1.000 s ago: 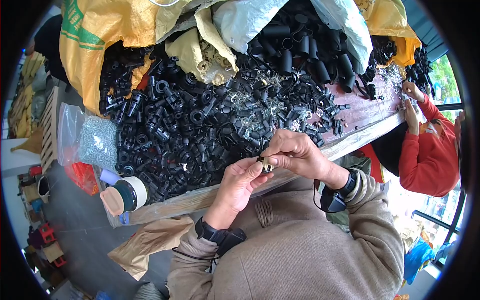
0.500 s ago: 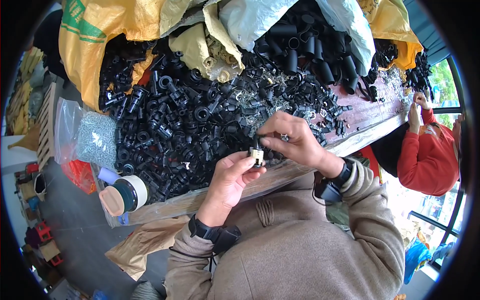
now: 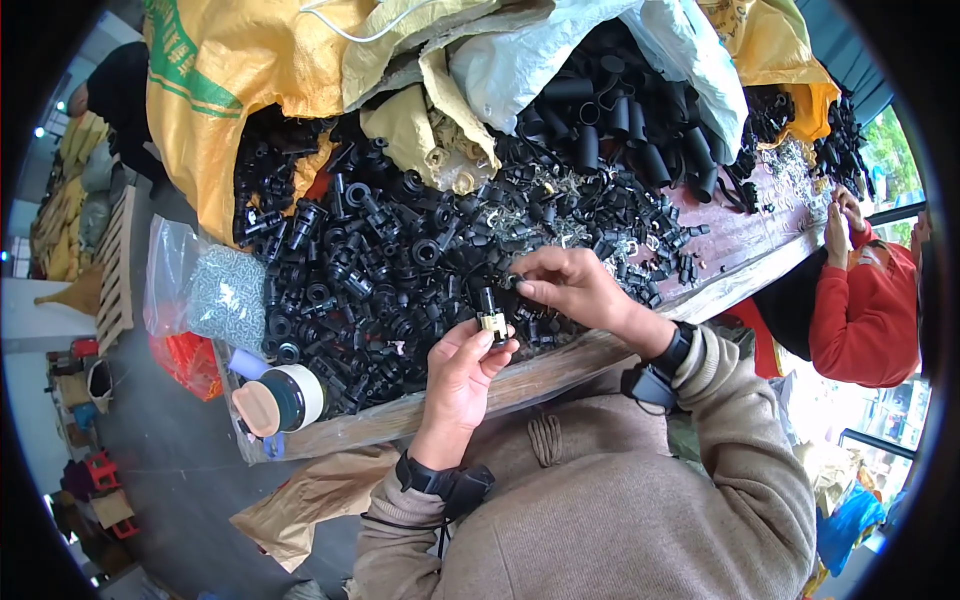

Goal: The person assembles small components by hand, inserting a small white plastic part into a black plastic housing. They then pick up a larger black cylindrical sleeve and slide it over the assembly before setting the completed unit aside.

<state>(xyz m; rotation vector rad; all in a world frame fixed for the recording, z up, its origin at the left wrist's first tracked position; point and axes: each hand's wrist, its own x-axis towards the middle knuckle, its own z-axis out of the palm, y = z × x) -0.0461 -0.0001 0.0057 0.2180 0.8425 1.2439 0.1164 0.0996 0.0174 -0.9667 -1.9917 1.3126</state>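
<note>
My left hand [image 3: 463, 372] grips a small fitting [image 3: 493, 322] between thumb and fingers. The fitting has a cream-coloured band round its middle and a narrower black top, and it is held upright near the table's front edge. Just to its right, my right hand [image 3: 575, 290] has thumb and forefinger pinched together. Something dark seems to be at those fingertips, but it blends into the black parts behind. Beyond both hands spreads a heap of black plastic fittings [image 3: 345, 285], with smaller black pieces [image 3: 625, 215] and thin metal clips mixed in to the right.
A clear bag of screws [image 3: 228, 297] and a lidded jar [image 3: 278, 400] sit at the table's left end. Yellow [image 3: 250, 60] and pale sacks [image 3: 520, 60] spill parts at the back, among them black tubes [image 3: 655, 165]. A person in a red top [image 3: 868, 315] works at the right.
My right hand has drawn slightly away from the fitting's top, uncovering its black upper part. My left hand still holds the fitting. The whole view has shifted a little.
</note>
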